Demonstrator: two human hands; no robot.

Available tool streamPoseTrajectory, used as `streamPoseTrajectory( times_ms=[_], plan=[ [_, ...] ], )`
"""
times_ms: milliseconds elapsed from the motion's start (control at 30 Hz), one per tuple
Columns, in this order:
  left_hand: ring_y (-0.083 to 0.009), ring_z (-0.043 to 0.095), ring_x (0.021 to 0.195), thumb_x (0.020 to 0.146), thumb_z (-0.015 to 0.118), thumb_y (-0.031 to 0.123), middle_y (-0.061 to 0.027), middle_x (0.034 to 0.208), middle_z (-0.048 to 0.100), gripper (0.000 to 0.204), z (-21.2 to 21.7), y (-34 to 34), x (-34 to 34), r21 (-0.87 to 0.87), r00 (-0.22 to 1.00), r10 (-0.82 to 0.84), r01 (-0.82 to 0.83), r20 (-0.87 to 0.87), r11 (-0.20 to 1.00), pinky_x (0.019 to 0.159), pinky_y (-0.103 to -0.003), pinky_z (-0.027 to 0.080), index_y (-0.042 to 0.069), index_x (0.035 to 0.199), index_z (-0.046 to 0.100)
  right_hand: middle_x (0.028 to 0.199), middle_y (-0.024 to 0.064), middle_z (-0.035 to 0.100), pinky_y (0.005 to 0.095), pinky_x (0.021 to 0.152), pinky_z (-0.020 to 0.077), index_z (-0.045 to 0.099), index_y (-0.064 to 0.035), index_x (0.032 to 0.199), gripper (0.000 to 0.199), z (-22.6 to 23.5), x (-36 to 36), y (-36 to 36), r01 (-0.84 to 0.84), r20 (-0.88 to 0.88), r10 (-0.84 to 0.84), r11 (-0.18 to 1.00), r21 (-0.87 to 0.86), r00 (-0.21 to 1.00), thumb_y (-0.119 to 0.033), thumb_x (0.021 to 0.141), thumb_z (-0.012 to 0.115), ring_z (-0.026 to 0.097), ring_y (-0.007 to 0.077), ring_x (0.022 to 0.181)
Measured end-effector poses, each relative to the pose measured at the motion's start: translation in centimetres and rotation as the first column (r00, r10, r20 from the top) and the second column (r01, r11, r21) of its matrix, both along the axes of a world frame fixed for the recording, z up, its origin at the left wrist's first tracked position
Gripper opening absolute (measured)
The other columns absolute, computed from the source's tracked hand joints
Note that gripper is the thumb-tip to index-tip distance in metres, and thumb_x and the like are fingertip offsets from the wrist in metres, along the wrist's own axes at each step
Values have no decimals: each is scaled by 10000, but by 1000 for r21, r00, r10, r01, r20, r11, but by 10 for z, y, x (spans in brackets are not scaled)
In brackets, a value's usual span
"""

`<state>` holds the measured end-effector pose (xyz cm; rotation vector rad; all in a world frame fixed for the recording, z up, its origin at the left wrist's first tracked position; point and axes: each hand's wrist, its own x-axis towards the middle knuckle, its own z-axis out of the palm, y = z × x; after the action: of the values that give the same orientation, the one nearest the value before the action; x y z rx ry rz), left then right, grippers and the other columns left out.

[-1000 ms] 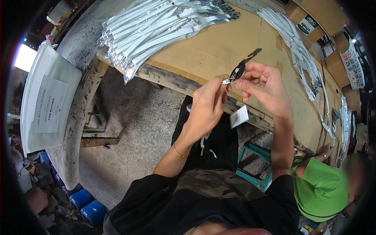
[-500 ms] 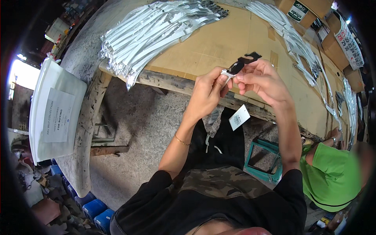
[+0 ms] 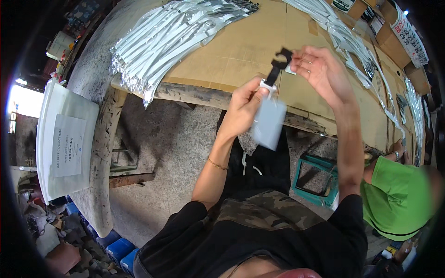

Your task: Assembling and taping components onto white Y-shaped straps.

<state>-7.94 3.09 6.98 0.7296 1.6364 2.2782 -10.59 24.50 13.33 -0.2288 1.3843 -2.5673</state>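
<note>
My left hand (image 3: 245, 104) is closed over the table's near edge, pinching a white strap end (image 3: 267, 87) between thumb and fingers. From it a black hook-shaped hanger (image 3: 275, 72) stands up, its open hook at the top. A pale rectangular tag (image 3: 270, 124), blurred by motion, dangles below that hand. My right hand (image 3: 327, 76) is raised beside the hook, its fingers bent with the tips close together. At those fingertips shows a small white piece (image 3: 290, 69); how it is held is hard to see.
Bundled plastic-wrapped white straps (image 3: 171, 41) lie on the cardboard-covered table (image 3: 245, 41); another row (image 3: 343, 41) lies farther right. A white bin (image 3: 67, 143) stands at left. A green stool frame (image 3: 316, 180) is below the table. A person in a green shirt (image 3: 394, 197) works at right.
My right hand has drawn back from my left, up and to the right. The hanger now stands more upright, and the tag has swung left toward my left hand.
</note>
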Motion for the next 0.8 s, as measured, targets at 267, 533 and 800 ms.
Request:
streamPoseTrajectory(
  times_ms=[267, 533, 800],
  plan=[
    [-134, 490, 543, 921, 456, 197, -153, 843, 567, 259, -13, 11, 8, 230, 927, -45, -45, 372, 972, 440, -264, 368, -41, 989, 534, 1006, 142, 577, 402, 919, 495, 525, -1, 939, 102, -37, 18, -13, 382, 209, -325, 847, -370, 922, -102, 935, 511, 581, 247, 986],
    [-107, 470, 530, 953, 490, 384, -81, 753, 549, 399, -11, 16, 28, 207, 949, -11, -57, 314, 977, 446, -237, 349, -7, 1027, 516, 818, 21, 560, 323, 776, 530, 586, 4, 980, 134, -12, 49, -36, 431, -18, -431, 902, -22, 902, -118, 953, 540, 556, 115, 756],
    [-62, 472, 528, 965, 472, 210, -45, 757, 573, 254, -6, 18, 31, 85, 947, 84, -116, 310, 990, 434, -216, 354, -4, 1064, 568, 896, 86, 651, 276, 736, 529, 636, 77, 1003, 149, -7, 76, -44, 465, -416, -251, 677, 570, 874, 8, 874, 611, 623, 119, 767]
  ],
)
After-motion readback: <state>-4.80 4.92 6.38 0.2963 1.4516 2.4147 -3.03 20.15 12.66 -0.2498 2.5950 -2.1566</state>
